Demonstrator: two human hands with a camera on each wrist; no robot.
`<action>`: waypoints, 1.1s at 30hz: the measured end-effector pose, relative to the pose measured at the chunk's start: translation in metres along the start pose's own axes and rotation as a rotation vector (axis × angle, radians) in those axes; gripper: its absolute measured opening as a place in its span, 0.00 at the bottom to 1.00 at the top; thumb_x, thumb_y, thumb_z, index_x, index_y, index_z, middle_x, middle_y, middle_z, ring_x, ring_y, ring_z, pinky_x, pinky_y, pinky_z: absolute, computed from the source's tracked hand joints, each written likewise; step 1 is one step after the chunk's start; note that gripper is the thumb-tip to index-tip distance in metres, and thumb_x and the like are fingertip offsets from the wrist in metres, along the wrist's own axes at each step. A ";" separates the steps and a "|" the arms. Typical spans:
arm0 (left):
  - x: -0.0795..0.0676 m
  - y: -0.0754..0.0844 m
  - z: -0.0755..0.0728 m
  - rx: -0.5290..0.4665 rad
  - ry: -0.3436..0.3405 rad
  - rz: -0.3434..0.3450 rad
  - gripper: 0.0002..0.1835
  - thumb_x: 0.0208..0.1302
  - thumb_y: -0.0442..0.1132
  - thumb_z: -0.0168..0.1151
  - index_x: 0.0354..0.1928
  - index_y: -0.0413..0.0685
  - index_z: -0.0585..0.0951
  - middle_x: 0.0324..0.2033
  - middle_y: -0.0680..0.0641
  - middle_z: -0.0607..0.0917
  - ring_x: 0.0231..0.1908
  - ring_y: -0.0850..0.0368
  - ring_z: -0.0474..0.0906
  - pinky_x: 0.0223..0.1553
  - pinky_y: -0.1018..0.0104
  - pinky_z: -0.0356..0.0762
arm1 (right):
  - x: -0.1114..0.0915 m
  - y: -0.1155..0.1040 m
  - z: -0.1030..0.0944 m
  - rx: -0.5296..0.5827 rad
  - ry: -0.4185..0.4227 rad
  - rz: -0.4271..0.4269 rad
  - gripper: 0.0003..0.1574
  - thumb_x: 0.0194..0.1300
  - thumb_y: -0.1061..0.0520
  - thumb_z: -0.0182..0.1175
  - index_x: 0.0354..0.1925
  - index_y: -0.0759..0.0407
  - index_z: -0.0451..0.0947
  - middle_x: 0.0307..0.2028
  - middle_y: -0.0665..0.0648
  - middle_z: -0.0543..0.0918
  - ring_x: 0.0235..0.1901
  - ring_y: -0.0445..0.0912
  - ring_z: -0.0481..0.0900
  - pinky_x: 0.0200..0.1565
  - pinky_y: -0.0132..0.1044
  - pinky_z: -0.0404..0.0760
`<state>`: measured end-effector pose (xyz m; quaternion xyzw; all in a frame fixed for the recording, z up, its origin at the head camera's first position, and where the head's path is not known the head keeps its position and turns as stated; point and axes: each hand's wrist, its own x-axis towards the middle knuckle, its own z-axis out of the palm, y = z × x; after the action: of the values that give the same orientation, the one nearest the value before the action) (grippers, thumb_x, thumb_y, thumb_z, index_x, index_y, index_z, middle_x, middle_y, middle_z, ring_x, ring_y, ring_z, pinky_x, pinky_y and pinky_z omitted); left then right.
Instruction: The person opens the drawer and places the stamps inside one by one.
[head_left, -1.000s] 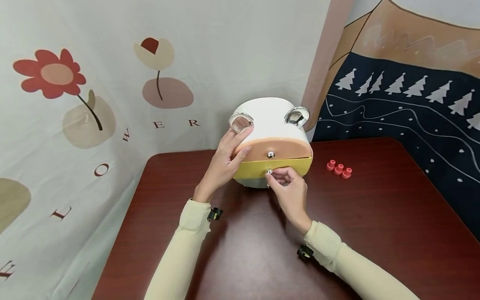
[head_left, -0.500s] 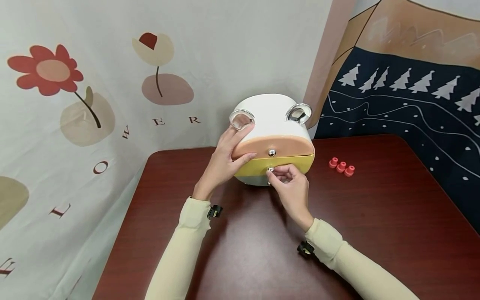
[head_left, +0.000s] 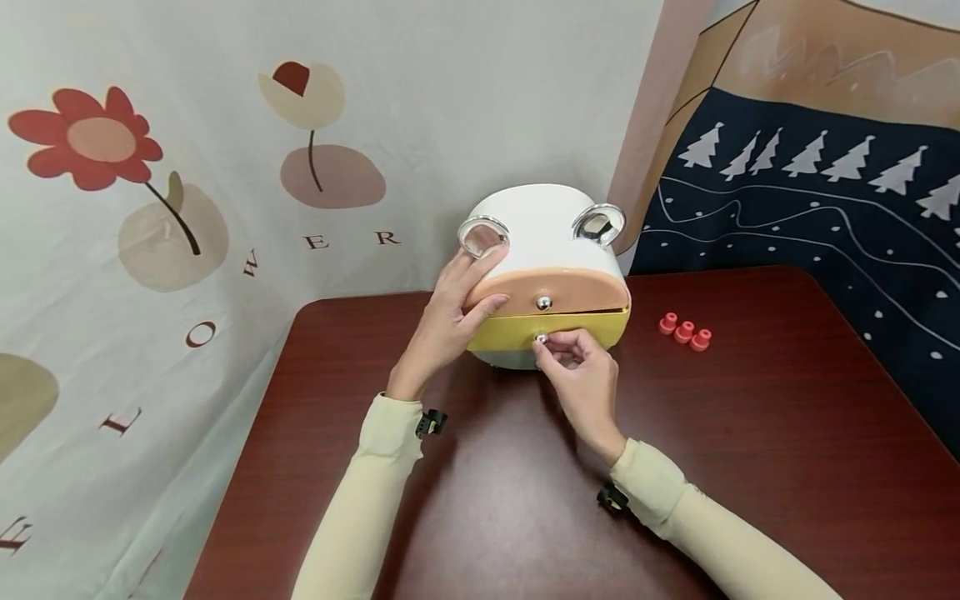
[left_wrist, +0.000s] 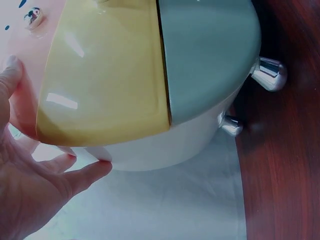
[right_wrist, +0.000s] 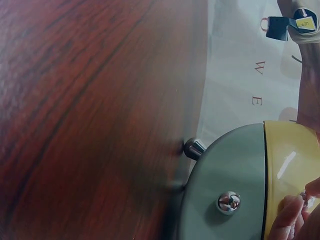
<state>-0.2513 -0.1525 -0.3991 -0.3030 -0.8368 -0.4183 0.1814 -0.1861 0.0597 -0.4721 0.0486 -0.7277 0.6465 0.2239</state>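
Observation:
A small white chest of drawers point(head_left: 536, 221) with silver ring-shaped ears stands at the table's back. Its front has an orange drawer point(head_left: 510, 288), a yellow drawer point(head_left: 501, 333) and a green drawer point(left_wrist: 215, 55). My left hand point(head_left: 447, 321) grips the chest's left side, thumb on the orange front and fingers along the white side. With thumb and fingertips, my right hand point(head_left: 587, 387) pinches the round silver knob point(head_left: 541, 338) of the yellow drawer. A thin dark gap runs along the yellow drawer's top edge. In the right wrist view, the green drawer's silver knob point(right_wrist: 228, 202) is untouched.
Three small red pegs point(head_left: 684, 332) stand in a row on the dark red table point(head_left: 510, 500), right of the chest. Short silver feet point(left_wrist: 269, 74) hold the chest up. A printed cloth point(head_left: 450, 125) hangs close behind it.
The head view has tilted slightly. My left thumb has shifted a little on the orange front. The gap above the yellow drawer looks slightly wider, while my right fingers stay on its knob.

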 end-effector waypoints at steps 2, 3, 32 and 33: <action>0.001 0.000 0.002 0.003 0.010 0.014 0.33 0.77 0.42 0.71 0.81 0.60 0.74 0.75 0.49 0.74 0.82 0.50 0.53 0.79 0.44 0.53 | 0.001 0.001 0.000 -0.002 0.001 0.001 0.10 0.66 0.61 0.79 0.42 0.62 0.88 0.36 0.53 0.93 0.31 0.44 0.88 0.35 0.29 0.85; 0.001 0.000 0.003 0.006 0.015 0.024 0.33 0.77 0.41 0.71 0.81 0.59 0.74 0.73 0.47 0.76 0.82 0.50 0.54 0.80 0.45 0.53 | 0.002 0.001 0.000 -0.004 0.003 0.001 0.10 0.66 0.61 0.79 0.42 0.62 0.88 0.36 0.53 0.93 0.31 0.44 0.89 0.36 0.29 0.86; 0.001 -0.008 0.004 0.058 0.007 0.068 0.49 0.60 0.43 0.86 0.82 0.57 0.72 0.65 0.42 0.77 0.81 0.41 0.54 0.79 0.44 0.53 | -0.023 0.024 0.013 0.026 0.054 0.397 0.17 0.64 0.59 0.79 0.48 0.63 0.86 0.39 0.57 0.90 0.28 0.36 0.84 0.28 0.28 0.79; 0.001 -0.008 0.004 0.059 0.006 0.064 0.48 0.61 0.43 0.86 0.82 0.58 0.72 0.64 0.43 0.77 0.81 0.41 0.54 0.79 0.43 0.54 | -0.023 0.025 0.014 0.056 0.059 0.417 0.17 0.65 0.60 0.79 0.49 0.64 0.85 0.40 0.58 0.90 0.29 0.36 0.84 0.28 0.29 0.79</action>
<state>-0.2575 -0.1529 -0.4052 -0.3228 -0.8383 -0.3881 0.2061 -0.1778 0.0445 -0.5048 -0.1160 -0.6969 0.6998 0.1052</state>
